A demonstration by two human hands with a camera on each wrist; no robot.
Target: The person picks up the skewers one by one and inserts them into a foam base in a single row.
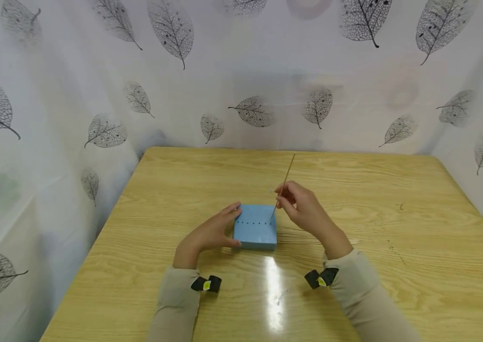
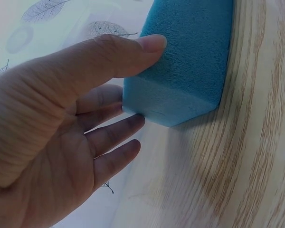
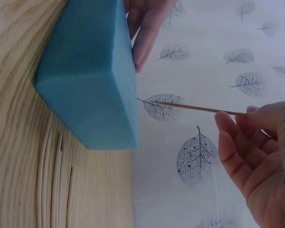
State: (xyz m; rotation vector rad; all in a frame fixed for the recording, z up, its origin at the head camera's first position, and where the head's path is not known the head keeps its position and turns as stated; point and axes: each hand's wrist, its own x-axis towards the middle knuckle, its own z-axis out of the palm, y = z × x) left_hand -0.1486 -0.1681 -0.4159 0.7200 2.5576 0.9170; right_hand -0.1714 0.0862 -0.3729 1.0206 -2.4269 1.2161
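A blue foam block [image 1: 255, 232] lies flat on the wooden table [image 1: 395, 247], with a row of small holes across its top. My left hand [image 1: 217, 229] holds its left side, thumb on the near face and fingers along the edge; the left wrist view shows the block [image 2: 185, 61] against that hand [image 2: 109, 95]. My right hand [image 1: 299, 204] pinches a thin wooden skewer [image 1: 285, 178], tilted, its lower tip at the block's right end. In the right wrist view the skewer [image 3: 190, 108] has its tip just off the block [image 3: 90, 71], held by the fingers [image 3: 230, 137].
White curtains printed with grey leaves [image 1: 250, 111] close off the table on the back, left and right. The table's near part shows a bright glare streak [image 1: 273, 294]. Both wrists carry small black clips on beige sleeves [image 1: 207, 284].
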